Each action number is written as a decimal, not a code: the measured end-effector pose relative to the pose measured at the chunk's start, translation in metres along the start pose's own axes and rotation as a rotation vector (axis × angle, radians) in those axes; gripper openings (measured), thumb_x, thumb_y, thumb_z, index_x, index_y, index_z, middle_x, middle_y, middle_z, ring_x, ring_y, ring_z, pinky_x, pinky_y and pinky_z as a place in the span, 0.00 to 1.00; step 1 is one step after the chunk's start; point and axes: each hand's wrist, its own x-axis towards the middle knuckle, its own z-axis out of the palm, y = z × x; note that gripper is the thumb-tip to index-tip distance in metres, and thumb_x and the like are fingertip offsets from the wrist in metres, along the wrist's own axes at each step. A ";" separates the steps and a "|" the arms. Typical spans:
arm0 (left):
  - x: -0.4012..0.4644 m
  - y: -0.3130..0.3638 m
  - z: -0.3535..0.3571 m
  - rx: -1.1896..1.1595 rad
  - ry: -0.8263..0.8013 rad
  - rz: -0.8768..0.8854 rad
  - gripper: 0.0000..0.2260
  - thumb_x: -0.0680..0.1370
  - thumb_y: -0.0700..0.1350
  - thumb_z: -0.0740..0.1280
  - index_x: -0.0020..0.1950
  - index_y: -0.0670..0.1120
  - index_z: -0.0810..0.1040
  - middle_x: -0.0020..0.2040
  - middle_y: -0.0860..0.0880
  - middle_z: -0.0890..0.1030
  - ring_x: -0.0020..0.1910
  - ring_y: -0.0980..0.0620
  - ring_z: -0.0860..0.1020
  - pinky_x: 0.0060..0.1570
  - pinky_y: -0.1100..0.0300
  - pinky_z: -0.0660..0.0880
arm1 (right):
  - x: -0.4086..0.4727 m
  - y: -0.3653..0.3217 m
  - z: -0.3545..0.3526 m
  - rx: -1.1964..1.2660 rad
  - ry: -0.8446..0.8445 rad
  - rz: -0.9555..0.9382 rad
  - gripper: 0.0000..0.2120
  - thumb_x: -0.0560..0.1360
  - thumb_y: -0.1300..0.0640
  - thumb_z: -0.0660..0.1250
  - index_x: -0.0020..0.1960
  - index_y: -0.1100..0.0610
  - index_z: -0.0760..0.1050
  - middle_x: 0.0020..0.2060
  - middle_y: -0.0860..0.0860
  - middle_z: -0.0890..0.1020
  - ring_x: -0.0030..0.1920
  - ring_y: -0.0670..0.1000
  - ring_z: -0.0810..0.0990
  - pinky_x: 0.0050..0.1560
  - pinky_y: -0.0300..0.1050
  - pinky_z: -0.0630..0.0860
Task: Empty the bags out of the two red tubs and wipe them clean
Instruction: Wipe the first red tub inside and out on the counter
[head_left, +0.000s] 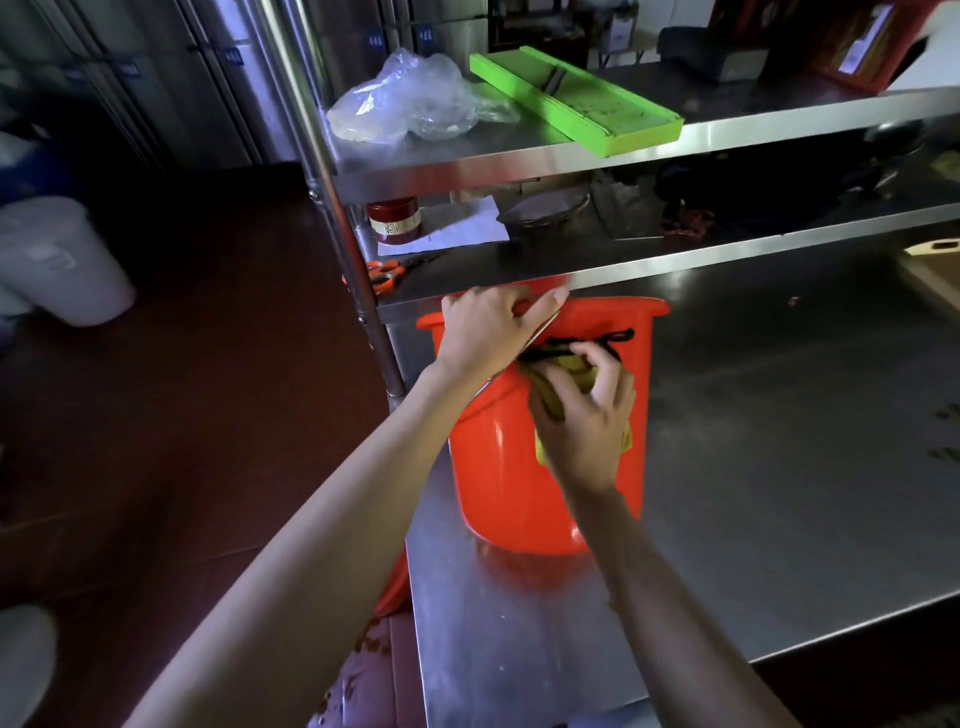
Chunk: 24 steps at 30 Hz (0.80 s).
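Steel worktop (779, 467) carries a red tub (498, 467) lying tipped just below the lower shelf (675, 262). On the tub, the left hand (483, 332) grips the rim, while the right hand (584, 415) clutches a yellow-green cloth (550, 395) against its side. Orange scissors (382, 273) lie on that shelf above the tub.

Both bare forearms reach forward; left hand (488, 330) curls its fingers over a rim, right hand (584, 415) just beside it, fingers bunched, pinching.
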 end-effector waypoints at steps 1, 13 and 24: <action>0.004 0.000 0.001 0.002 -0.003 -0.007 0.30 0.79 0.74 0.55 0.35 0.52 0.79 0.35 0.50 0.81 0.47 0.45 0.81 0.57 0.49 0.71 | -0.015 0.005 -0.001 -0.017 -0.008 -0.015 0.06 0.76 0.53 0.73 0.51 0.44 0.86 0.62 0.53 0.78 0.57 0.59 0.77 0.59 0.55 0.72; 0.022 -0.003 0.003 -0.008 -0.059 -0.083 0.31 0.80 0.72 0.57 0.30 0.49 0.69 0.29 0.52 0.73 0.41 0.44 0.77 0.58 0.47 0.70 | -0.041 0.023 -0.007 0.001 -0.137 -0.020 0.08 0.73 0.51 0.74 0.50 0.41 0.85 0.60 0.51 0.76 0.54 0.60 0.76 0.55 0.58 0.73; 0.034 -0.048 -0.001 -0.074 -0.051 -0.217 0.41 0.71 0.81 0.49 0.44 0.47 0.85 0.35 0.49 0.82 0.45 0.45 0.82 0.58 0.47 0.78 | -0.083 0.032 -0.008 0.031 -0.187 -0.093 0.11 0.73 0.56 0.73 0.52 0.42 0.85 0.58 0.52 0.79 0.58 0.59 0.78 0.55 0.58 0.72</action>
